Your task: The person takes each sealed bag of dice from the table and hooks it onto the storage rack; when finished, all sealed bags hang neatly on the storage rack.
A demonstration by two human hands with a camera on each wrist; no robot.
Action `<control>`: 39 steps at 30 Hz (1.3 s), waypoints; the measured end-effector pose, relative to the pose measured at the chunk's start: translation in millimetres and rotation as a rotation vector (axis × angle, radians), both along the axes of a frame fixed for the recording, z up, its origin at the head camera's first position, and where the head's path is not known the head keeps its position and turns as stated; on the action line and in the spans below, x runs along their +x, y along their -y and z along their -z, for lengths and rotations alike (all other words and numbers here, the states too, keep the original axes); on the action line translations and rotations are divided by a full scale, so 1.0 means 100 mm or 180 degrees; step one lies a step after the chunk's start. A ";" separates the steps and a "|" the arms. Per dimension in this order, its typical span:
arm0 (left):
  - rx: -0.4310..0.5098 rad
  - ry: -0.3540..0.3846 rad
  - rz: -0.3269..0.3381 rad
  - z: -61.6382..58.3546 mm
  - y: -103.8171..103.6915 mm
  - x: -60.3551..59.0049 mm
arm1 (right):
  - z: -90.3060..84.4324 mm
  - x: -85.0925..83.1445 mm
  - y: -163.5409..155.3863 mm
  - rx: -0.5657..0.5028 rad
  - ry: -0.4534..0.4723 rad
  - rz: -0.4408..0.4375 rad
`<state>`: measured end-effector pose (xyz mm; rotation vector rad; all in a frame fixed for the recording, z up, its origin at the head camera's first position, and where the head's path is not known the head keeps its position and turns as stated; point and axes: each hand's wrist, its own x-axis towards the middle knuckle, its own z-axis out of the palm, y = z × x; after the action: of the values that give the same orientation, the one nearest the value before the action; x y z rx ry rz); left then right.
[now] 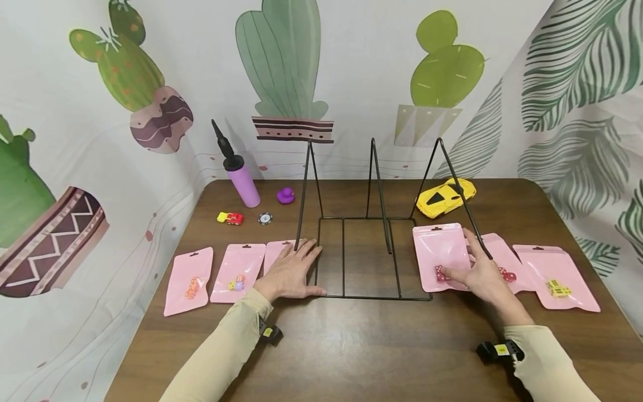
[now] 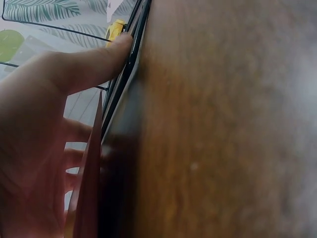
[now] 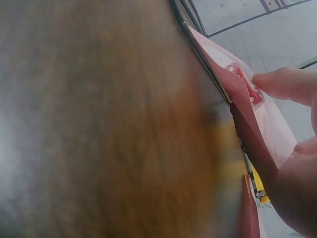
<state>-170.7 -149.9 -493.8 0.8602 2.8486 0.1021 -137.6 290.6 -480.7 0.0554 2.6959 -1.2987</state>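
pouches (image 1: 442,251): pink (dice inside red, yellow, orange)
rack (image 1: 372,257): black wire
toy car (image 1: 446,197): yellow
table (image 1: 351,346): brown woodgrain

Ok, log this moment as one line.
left hand: flat on pink pouch | right hand: lifting pink dice pouch | wire rack: empty
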 end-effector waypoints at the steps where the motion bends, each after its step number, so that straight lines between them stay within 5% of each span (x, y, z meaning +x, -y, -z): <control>1: 0.0005 0.0006 -0.0004 0.00 0.00 0.00 | 0.00 0.00 0.00 0.0004 0.0010 0.0000; 18: 0.0008 -0.0011 0.0003 0.01 0.00 0.00 | -0.06 0.09 -0.03 -0.0035 -0.0262 0.0035; 30: -0.0049 0.0050 -0.0048 -0.01 0.00 0.00 | -0.16 0.22 0.04 -0.0427 -0.0994 -0.0078; 39: -0.0015 0.0037 -0.0068 0.03 0.01 0.01 | -0.39 0.43 0.14 -0.0375 -0.1311 -0.0022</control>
<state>-169.4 -150.9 -496.6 0.8255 2.8466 0.1025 -94.4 276.9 -442.2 -0.2630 2.9319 -1.6180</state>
